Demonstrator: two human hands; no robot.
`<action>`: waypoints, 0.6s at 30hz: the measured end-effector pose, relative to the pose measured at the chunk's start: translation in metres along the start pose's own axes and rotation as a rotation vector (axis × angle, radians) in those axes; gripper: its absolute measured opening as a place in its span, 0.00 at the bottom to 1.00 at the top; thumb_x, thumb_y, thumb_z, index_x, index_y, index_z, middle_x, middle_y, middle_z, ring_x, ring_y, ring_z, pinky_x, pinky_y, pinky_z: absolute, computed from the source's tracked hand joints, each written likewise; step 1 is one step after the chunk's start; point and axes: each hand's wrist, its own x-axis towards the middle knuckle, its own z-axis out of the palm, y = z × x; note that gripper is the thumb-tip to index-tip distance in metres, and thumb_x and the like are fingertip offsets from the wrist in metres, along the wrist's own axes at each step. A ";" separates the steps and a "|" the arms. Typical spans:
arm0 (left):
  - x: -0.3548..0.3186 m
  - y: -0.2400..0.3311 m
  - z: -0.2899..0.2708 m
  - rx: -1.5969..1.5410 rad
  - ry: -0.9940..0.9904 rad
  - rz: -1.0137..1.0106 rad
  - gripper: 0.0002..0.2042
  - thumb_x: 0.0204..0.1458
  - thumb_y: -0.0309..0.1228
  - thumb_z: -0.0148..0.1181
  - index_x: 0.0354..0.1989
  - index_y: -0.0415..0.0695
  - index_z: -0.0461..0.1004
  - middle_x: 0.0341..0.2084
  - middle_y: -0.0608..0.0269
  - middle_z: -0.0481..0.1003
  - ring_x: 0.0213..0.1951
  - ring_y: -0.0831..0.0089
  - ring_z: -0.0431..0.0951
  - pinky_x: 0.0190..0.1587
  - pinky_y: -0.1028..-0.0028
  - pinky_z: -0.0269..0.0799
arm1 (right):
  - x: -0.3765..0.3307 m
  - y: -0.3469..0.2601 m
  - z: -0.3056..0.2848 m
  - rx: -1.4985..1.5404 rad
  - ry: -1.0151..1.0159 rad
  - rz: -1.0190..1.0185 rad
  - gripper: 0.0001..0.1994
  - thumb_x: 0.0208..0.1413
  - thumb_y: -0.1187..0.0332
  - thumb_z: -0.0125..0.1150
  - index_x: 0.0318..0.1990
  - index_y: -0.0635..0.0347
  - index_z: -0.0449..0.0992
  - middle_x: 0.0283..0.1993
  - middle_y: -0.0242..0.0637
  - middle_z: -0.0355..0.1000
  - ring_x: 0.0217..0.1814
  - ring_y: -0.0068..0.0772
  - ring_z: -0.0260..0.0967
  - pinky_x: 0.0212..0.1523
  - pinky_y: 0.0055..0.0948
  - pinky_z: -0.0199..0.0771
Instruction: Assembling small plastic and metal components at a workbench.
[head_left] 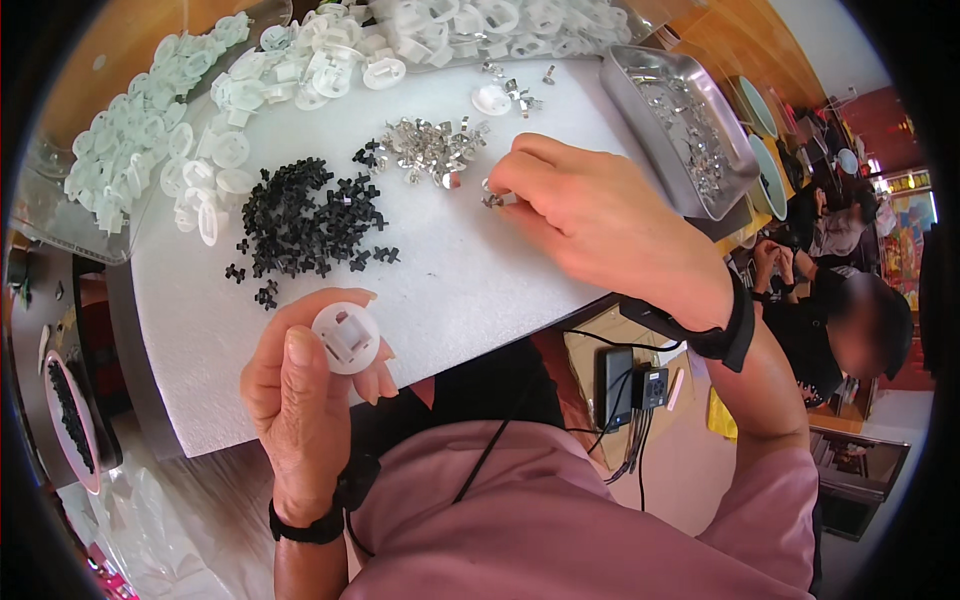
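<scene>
My left hand (300,375) is closed around a round white plastic piece (347,338) with a rectangular recess, held at the mat's near edge. Farther right, my right hand (585,205) reaches over the white foam mat (440,290), thumb and forefinger pinching a small shiny metal clip (491,199). Just beyond those fingertips lies a loose heap of metal clips (425,147). To its left spreads a pile of small black cross-shaped parts (310,220). One white disc (491,99) rests flat at the back beside a few clips (522,97).
White plastic pieces (325,65) heap along the back and left, some in clear trays (120,150). A metal tray (690,130) of clips stands at right, with green-rimmed bowls (768,175) beyond. Cabled black devices (630,385) sit below the table edge. Another person (850,320) works at far right.
</scene>
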 end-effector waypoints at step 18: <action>0.000 0.000 -0.002 0.011 -0.006 0.033 0.24 0.64 0.44 0.44 0.45 0.28 0.71 0.23 0.56 0.72 0.21 0.77 0.66 0.26 0.75 0.67 | -0.002 -0.005 0.008 -0.239 0.008 -0.066 0.05 0.46 0.77 0.54 0.32 0.65 0.69 0.34 0.40 0.69 0.31 0.45 0.72 0.28 0.40 0.73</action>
